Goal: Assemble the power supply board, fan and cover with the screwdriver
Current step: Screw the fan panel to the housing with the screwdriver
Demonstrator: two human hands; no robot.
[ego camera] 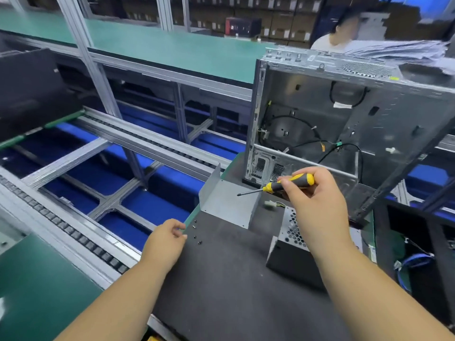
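At lower centre of the frame, small black screws (197,236) lie on the dark desk (221,279) just right of the left hand (167,242), fingers loosely curled, empty; the right hand (312,200) grips the yellow-and-black screwdriver (280,185), shaft pointing left.

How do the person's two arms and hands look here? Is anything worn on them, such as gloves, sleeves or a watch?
Both arms are bare as far as the picture shows. The left hand and the right hand wear no gloves. No watch, ring or wrist strap shows on either one. No sleeve enters the view, and no markings are visible on the fingers.
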